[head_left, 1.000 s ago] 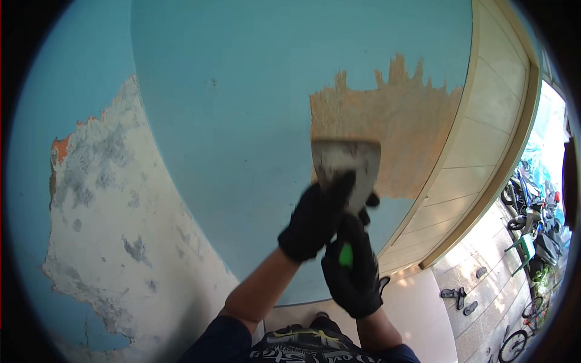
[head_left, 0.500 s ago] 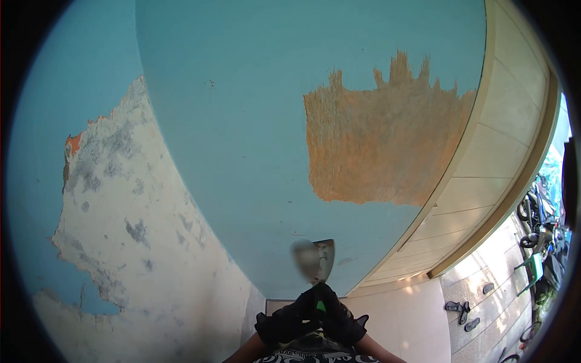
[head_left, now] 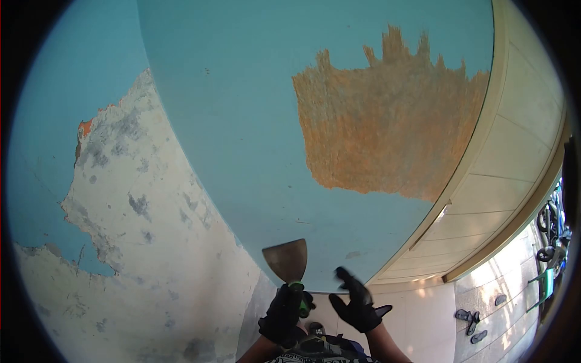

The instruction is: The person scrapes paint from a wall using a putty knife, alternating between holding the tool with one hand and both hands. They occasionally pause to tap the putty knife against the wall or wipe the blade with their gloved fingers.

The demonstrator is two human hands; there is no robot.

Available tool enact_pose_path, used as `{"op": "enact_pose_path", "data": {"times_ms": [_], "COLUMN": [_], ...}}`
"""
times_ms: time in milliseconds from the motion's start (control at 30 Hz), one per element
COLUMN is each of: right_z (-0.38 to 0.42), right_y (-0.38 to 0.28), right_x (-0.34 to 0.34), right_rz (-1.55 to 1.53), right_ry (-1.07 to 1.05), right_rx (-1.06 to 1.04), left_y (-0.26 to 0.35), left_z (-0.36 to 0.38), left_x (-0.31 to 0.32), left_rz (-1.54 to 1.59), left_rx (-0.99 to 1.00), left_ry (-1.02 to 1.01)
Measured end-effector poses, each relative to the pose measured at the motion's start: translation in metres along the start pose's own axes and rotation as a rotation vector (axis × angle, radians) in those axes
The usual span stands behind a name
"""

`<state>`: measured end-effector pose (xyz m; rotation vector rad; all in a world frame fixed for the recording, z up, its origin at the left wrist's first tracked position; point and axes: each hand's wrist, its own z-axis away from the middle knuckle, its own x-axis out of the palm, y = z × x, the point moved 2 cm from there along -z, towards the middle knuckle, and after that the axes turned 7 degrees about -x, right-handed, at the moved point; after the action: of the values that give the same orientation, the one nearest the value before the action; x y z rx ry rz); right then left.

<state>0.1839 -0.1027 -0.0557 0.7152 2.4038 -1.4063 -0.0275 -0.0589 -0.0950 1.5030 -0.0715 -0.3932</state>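
Note:
My left hand (head_left: pixel 283 314), in a black glove, is wrapped round the green handle of a wide putty knife (head_left: pixel 285 261). Its broad metal blade points up and away from me, in front of the lower blue wall. To the right, my right hand (head_left: pixel 357 304) is gloved too, with its fingers spread and nothing visible in them. It is apart from the knife and slightly blurred at the fingertips. Ahead of both hands is the blue wall (head_left: pixel 242 151), which bears a large rough orange-brown patch (head_left: pixel 387 127).
Left of the corner, another wall has a bare whitish, grey-stained area (head_left: pixel 133 242) with ragged paint edges. A cream tiled surface (head_left: pixel 502 145) borders the right. Sandals (head_left: pixel 469 320), a green stool (head_left: pixel 544 287) and motorcycles (head_left: pixel 554 248) stand on the paving beyond.
My hands were together, with one blade sharp and another blurred blade shape above them. Now they are apart: the left keeps the putty knife, the right has opened and moved right.

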Motion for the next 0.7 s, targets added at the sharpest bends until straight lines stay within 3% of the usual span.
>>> {"op": "enact_pose_path", "data": {"times_ms": [33, 67, 133, 167, 233, 300, 367, 433, 467, 533, 700], "right_z": [-0.01, -0.021, -0.042, -0.058, -0.089, -0.115, -0.138, -0.16, -0.171, -0.187, -0.208], "right_y": [-0.01, -0.02, -0.042, -0.047, -0.062, -0.05, -0.043, -0.042, -0.046, -0.048, -0.054], "right_x": [-0.012, -0.022, -0.036, -0.039, -0.039, -0.032, -0.027, -0.028, -0.031, -0.029, -0.019], "right_rz": [0.183, 0.182, 0.58, 0.574, 0.696, 0.702, 0.713, 0.691, 0.689, 0.676, 0.654], "right_ry": [0.132, 0.135, 0.086, 0.083, 0.034, 0.023, 0.014, 0.143, 0.198, 0.238, 0.291], "right_rx": [-0.115, -0.113, -0.242, -0.238, -0.515, -0.584, -0.658, -0.649, -0.66, -0.655, -0.658], "left_y": [0.006, 0.016, 0.04, 0.057, 0.082, 0.097, 0.109, 0.155, 0.157, 0.156, 0.153], "left_z": [-0.001, -0.001, 0.001, 0.002, 0.0, -0.012, -0.028, -0.03, -0.032, -0.035, -0.058], "left_x": [-0.005, -0.009, -0.011, -0.01, -0.011, -0.012, -0.021, -0.024, -0.026, -0.033, -0.043], "left_rz": [-0.004, 0.02, 0.046, 0.067, 0.085, 0.327, 0.371, -0.205, -0.206, -0.289, -0.323], "left_rx": [-0.002, -0.004, -0.015, -0.002, -0.002, -0.252, -0.301, 0.475, 0.485, 0.493, 0.632], "left_ry": [-0.004, -0.085, -0.162, -0.197, -0.235, -0.348, -0.382, 0.008, 0.004, 0.207, 0.277]}}
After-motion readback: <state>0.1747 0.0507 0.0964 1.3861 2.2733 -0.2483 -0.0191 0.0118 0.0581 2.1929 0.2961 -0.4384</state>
